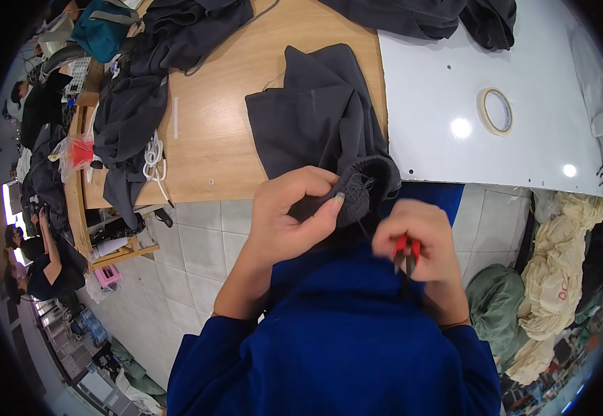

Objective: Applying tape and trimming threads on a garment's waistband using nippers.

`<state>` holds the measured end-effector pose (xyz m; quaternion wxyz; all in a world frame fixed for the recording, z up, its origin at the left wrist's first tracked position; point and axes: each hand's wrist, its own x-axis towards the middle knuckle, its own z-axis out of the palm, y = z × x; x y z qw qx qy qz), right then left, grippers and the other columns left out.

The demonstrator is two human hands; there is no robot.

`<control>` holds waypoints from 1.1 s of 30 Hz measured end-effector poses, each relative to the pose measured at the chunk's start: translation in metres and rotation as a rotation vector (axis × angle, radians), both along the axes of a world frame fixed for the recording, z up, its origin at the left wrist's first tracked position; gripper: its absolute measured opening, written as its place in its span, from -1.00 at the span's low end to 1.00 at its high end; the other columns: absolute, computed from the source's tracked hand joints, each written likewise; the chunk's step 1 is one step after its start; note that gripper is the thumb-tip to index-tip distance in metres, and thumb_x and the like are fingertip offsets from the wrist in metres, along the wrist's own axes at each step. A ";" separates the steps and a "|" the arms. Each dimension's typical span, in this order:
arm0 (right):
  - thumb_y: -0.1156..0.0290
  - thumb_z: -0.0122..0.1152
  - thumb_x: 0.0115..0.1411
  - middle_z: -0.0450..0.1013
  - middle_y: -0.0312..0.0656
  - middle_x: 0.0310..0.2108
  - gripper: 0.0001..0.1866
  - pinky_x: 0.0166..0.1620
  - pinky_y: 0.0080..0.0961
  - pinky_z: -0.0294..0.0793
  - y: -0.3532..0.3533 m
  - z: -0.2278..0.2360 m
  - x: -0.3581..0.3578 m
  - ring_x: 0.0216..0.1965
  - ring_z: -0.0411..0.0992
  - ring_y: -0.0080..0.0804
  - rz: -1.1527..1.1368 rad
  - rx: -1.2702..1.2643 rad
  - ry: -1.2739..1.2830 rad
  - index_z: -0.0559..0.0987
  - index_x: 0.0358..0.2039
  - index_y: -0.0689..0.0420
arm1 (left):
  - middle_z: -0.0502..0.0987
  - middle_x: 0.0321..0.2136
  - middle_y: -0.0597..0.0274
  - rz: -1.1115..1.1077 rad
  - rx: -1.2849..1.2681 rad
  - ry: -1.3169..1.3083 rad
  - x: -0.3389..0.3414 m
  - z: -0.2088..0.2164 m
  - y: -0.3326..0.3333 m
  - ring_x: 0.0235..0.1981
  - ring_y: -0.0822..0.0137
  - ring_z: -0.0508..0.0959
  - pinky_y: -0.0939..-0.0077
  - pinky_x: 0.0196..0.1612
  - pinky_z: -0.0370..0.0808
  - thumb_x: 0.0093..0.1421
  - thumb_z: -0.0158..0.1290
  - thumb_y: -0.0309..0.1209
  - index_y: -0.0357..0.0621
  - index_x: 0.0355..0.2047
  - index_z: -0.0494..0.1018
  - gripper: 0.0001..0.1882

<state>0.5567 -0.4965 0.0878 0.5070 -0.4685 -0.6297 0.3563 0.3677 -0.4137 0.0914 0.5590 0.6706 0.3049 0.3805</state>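
Observation:
A dark grey fabric garment (301, 121) lies over the wooden table's front edge, its ribbed end toward me. My left hand (280, 215) pinches this end between thumb and fingers. Loose dark threads (357, 186) bunch at the opening there. Just right of the fabric, and apart from it, my right hand (426, 232) is closed around small red-handled thread snips (405, 256). Their metal blades stick out of the fist toward my body. Motion blurs this hand slightly, and whether a thread runs between the hands I cannot tell.
A tape roll (495, 111) lies on the white tabletop (426, 104) at right. More dark garments (131, 104) and a coiled white cord (153, 163) lie at left on the wooden table (211, 97). Cream fabric bundles (558, 270) sit at lower right. People (52, 263) work at far left.

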 end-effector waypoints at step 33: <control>0.28 0.31 -0.21 0.37 -0.34 -0.48 -0.63 -0.38 -0.56 0.20 0.004 0.002 0.009 -0.45 0.25 -0.45 -0.286 0.186 -0.395 0.65 -0.27 -0.02 | 0.48 -0.49 0.25 -0.131 -0.166 -0.122 0.001 0.002 0.007 -0.51 0.56 0.40 0.72 -0.46 0.30 0.01 0.08 -0.62 -0.26 -0.50 0.38 -0.91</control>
